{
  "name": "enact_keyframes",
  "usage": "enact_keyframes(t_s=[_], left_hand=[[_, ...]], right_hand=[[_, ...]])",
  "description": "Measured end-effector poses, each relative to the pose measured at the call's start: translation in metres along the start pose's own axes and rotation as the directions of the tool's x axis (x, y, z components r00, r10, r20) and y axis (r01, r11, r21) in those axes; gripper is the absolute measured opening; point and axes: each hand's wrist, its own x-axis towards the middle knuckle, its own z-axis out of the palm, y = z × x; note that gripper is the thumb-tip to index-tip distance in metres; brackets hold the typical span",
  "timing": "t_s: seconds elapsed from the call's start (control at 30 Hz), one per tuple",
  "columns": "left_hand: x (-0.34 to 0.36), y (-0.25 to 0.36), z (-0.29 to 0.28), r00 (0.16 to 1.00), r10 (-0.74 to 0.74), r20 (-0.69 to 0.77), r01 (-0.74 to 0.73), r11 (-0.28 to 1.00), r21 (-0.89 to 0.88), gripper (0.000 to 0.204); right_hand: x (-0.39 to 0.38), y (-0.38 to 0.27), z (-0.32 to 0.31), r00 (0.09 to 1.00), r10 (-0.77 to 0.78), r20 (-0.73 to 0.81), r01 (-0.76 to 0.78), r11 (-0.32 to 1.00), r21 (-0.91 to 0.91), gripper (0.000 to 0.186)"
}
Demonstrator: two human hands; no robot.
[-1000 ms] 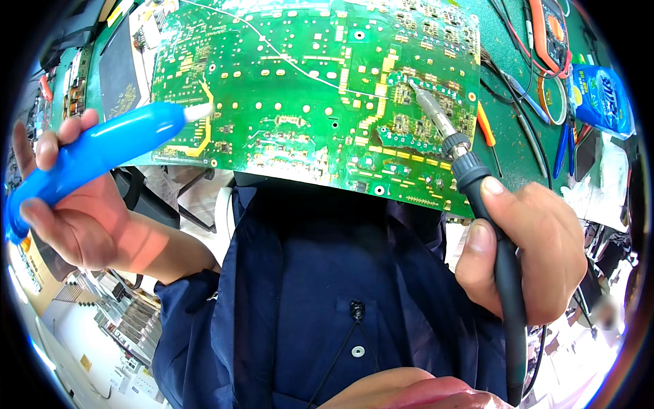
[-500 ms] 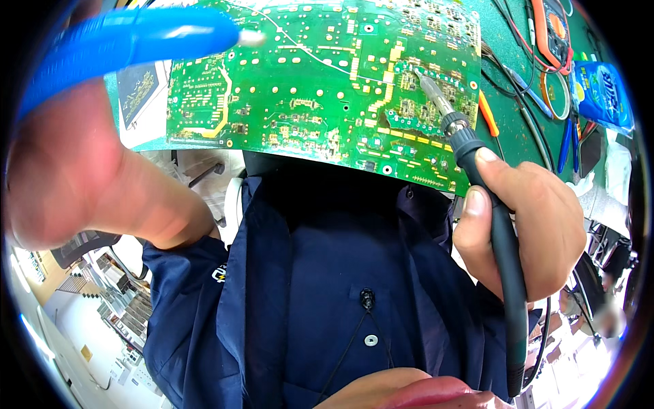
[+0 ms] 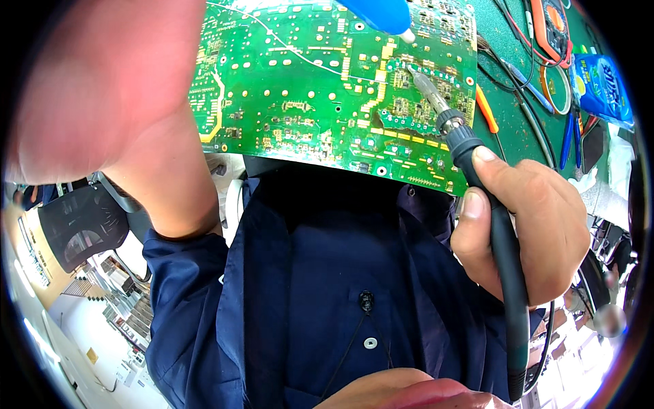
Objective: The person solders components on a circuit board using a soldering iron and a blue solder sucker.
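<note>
A green circuit board (image 3: 293,82) fills the upper middle. My right hand (image 3: 528,225) grips a black-handled soldering iron (image 3: 466,146), whose metal tip rests at or just over a row of pads on the board's right part. My left hand (image 3: 102,82) looms large and close to the camera at upper left, its fingers out of frame. From the top edge a blue flexible-looking tube (image 3: 378,13) with a pale nozzle reaches over the board, a little above the iron's tip; where it is held is out of view.
On the green mat (image 3: 511,123) at right lie an orange multimeter (image 3: 552,27), cables, an orange-handled screwdriver (image 3: 487,109), blue-handled tools (image 3: 569,140), a tape roll and a blue packet (image 3: 599,88). A black chair (image 3: 82,218) stands at left beyond my arm.
My left hand and the blue tube have swung up and right, bringing the nozzle from the board's left side to its upper right. The iron and right hand have shifted slightly upward.
</note>
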Motion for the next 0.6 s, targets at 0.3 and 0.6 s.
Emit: enact_keyframes(t_s=[0.3, 0.6], left_hand=[[-0.005, -0.029, 0.019, 1.0, -0.012, -0.025, 0.013, 0.999, 0.041, 0.05], [0.007, -0.042, 0.026, 0.999, -0.038, -0.018, 0.039, 0.998, 0.055, 0.05]], right_hand=[[-0.002, 0.001, 0.001, 1.0, -0.017, 0.019, 0.017, 1.0, 0.001, 0.024], [-0.001, 0.005, 0.0, 0.999, -0.045, 0.026, 0.045, 0.999, 0.017, 0.022]])
